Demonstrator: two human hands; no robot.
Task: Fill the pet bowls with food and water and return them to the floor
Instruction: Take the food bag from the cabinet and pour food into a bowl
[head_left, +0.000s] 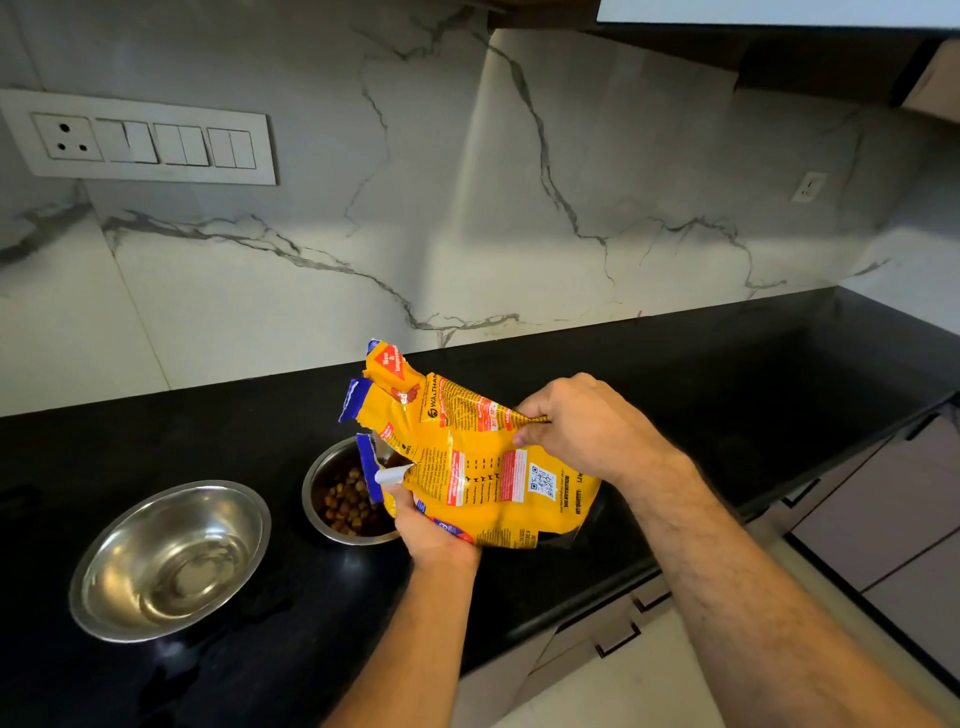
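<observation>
**Food bag held over a bowl on the black desk**

A black stone desk (701, 415) runs along a white marble-patterned wall (415, 208), which carries a switch panel (140, 140) at upper left and a small socket (808, 187) farther right. Pale drawer fronts (893, 519) show below the desk edge on the right.

Two steel bowls stand on the desk. The larger bowl (171, 558), on the left, looks shiny inside; whether it holds water cannot be told. The smaller bowl (337, 493), just to its right, holds brown food pellets (345, 506).

A crumpled yellow food bag (478, 467) with blue trim is held above the desk, lying sideways, with its torn open end over the right side of the smaller bowl. The left hand (431, 525) grips the bag from below near the open end, fingers curled round its lower edge. The right hand (576, 426) pinches a fold of the bag's upper edge between thumb and fingers. Both forearms reach in from the lower right.
</observation>
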